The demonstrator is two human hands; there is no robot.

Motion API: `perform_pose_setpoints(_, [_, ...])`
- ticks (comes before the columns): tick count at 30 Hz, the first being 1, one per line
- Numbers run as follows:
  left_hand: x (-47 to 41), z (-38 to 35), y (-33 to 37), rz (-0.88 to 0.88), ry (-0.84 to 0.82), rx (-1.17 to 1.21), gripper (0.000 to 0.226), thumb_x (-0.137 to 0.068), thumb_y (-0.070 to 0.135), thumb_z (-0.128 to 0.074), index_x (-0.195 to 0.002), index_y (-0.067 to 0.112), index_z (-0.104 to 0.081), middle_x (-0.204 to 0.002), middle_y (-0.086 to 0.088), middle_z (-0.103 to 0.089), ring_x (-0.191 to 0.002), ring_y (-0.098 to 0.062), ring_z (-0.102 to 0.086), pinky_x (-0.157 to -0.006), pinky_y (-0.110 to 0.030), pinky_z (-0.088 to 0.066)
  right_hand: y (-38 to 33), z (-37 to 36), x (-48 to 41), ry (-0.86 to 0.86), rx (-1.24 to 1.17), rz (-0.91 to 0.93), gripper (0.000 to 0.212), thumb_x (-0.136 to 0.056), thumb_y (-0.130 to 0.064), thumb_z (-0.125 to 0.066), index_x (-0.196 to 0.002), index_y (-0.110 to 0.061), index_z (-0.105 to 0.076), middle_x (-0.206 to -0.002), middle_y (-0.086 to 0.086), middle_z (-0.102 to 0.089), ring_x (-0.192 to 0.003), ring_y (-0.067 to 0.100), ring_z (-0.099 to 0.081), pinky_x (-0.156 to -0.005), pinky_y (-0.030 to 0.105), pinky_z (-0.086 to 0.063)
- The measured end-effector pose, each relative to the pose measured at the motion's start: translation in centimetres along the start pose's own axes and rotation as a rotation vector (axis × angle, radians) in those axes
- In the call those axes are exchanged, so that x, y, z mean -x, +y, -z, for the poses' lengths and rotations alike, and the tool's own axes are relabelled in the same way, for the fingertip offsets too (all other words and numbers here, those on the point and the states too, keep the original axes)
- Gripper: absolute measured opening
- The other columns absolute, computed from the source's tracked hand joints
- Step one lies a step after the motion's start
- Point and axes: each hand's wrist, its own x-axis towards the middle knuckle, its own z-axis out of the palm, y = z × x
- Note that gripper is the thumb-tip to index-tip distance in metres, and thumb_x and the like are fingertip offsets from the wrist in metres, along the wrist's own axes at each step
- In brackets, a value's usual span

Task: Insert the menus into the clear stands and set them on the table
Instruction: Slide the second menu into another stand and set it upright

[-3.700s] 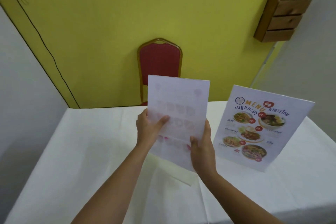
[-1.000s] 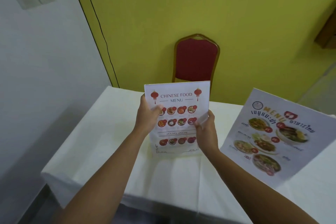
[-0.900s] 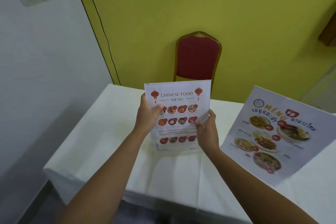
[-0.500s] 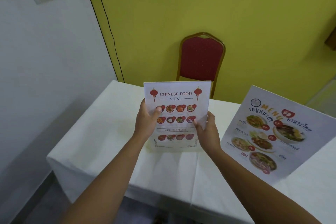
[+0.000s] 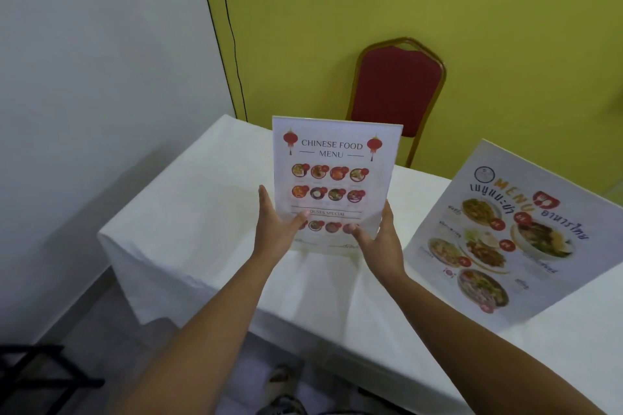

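Note:
The Chinese food menu (image 5: 333, 175) sits inside a clear stand and is held upright just above the white tablecloth (image 5: 202, 212), printed side towards me. My left hand (image 5: 274, 229) grips its lower left edge, thumb across the front. My right hand (image 5: 381, 239) grips the lower right edge. To the right a larger Thai menu in a stand (image 5: 519, 232) rests on the table, leaning back.
A red chair with a gold frame (image 5: 397, 87) stands behind the table against the yellow wall. A white wall runs along the left. The table's near edge and left corner (image 5: 111, 242) are close. A black frame (image 5: 33, 377) shows at the bottom left, and feet under the table.
Earlier the sheet faced away from me; it now faces me inside the stand. Over the last second both hands slid lower on its edges, and my view shifted back and left.

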Motion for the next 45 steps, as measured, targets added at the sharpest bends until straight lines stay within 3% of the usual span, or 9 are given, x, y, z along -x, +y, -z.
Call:
perform_pose_setpoints(4, [0.1,-1.1,0.3,-0.081,-0.039,0.064,0.097,-0.079,0.025,-0.079,-0.152,0.017,-0.017,-0.141,0.001,-0.053,-0.127,-0.021,-0.056,-0.101,-0.044,-0.051,1.2,-0.4,0.2,0.054,-0.009,-0.021,0.081,-0.081,-0.039,-0.074,-0.142,-0.042,-0.02,-0.121,-0.028,-0.045,-0.106,0.002,-0.05,-0.081,0.027,-0.046])
perform_pose_setpoints(10, [0.8,-1.7,0.1,-0.124,0.022,0.109,0.062,-0.075,0.019,-0.077,-0.128,0.028,-0.046,-0.115,0.015,-0.064,-0.101,-0.003,-0.065,-0.069,-0.013,-0.054,2.2,-0.9,0.5,0.119,0.036,-0.085,0.074,-0.085,-0.03,-0.073,-0.139,-0.039,-0.024,-0.114,-0.022,-0.052,-0.099,0.009,-0.056,-0.082,0.041,-0.055])
perform_pose_setpoints(13, [0.3,-1.6,0.3,-0.077,0.037,0.111,0.054,-0.074,0.023,-0.076,-0.12,0.03,-0.049,-0.108,0.017,-0.065,-0.095,-0.002,-0.066,-0.066,-0.017,-0.054,2.1,-1.5,0.0,0.135,0.037,-0.118,0.065,-0.086,-0.03,-0.071,-0.133,-0.038,-0.028,-0.113,-0.018,-0.056,-0.1,0.017,-0.061,-0.08,0.044,-0.056])
perform_pose_setpoints(17, [-1.1,-0.6,0.8,-0.066,0.069,0.128,0.053,-0.074,0.023,-0.077,-0.117,0.031,-0.047,-0.102,0.022,-0.062,-0.088,0.001,-0.064,-0.058,-0.01,-0.053,0.7,-2.3,-1.8,0.13,0.068,-0.079,0.056,-0.085,-0.036,-0.07,-0.122,-0.044,-0.028,-0.109,-0.02,-0.053,-0.085,0.012,-0.057,-0.062,0.023,-0.049])
perform_pose_setpoints(24, [-6.6,3.6,3.2,-0.096,0.176,0.141,0.054,-0.077,0.021,-0.076,-0.119,0.028,-0.044,-0.101,0.02,-0.058,-0.084,0.009,-0.058,-0.059,-0.007,-0.047,-4.0,-6.7,-7.8,0.074,0.072,-0.006,0.055,-0.083,-0.037,-0.068,-0.12,-0.039,-0.028,-0.105,-0.017,-0.056,-0.081,0.015,-0.06,-0.058,0.028,-0.048])
perform_pose_setpoints(29, [-12.6,7.2,4.4,-0.07,0.225,0.142,0.048,-0.081,0.018,-0.074,-0.119,0.025,-0.045,-0.11,0.008,-0.061,-0.09,-0.014,-0.067,-0.067,-0.022,-0.058,-7.5,-11.1,-13.3,0.021,0.065,0.029,0.047,-0.084,-0.031,-0.067,-0.11,-0.038,-0.028,-0.103,-0.016,-0.056,-0.082,0.017,-0.056,-0.065,0.034,-0.044])
perform_pose_setpoints(34, [-19.1,10.9,3.8,-0.026,0.275,0.092,0.042,-0.085,0.017,-0.071,-0.12,0.022,-0.047,-0.106,0.009,-0.06,-0.073,0.0,-0.059,-0.042,-0.004,-0.043,-10.0,-16.6,-18.5,-0.058,0.074,-0.012,0.043,-0.084,-0.021,-0.068,-0.104,-0.025,-0.031,-0.097,-0.011,-0.057,-0.083,0.022,-0.057,-0.067,0.035,-0.044])
perform_pose_setpoints(40, [-24.9,13.6,2.1,0.024,0.302,0.064,0.045,-0.087,0.023,-0.07,-0.125,0.02,-0.047,-0.119,0.0,-0.065,-0.092,-0.014,-0.063,-0.065,-0.02,-0.053,-11.4,-22.0,-23.4,-0.108,0.148,-0.04,0.04,-0.085,-0.013,-0.066,-0.103,-0.017,-0.03,-0.088,-0.004,-0.057,-0.077,0.028,-0.057,-0.056,0.033,-0.037])
perform_pose_setpoints(45, [-28.2,14.8,0.4,0.058,0.31,0.05,0.046,-0.088,0.023,-0.07,-0.127,0.02,-0.045,-0.123,-0.003,-0.064,-0.104,-0.024,-0.068,-0.079,-0.039,-0.059,-11.4,-25.2,-25.7,-0.136,0.154,-0.05,0.041,-0.086,-0.012,-0.064,-0.109,-0.017,-0.031,-0.103,0.0,-0.059,-0.085,0.028,-0.057,-0.067,0.035,-0.043])
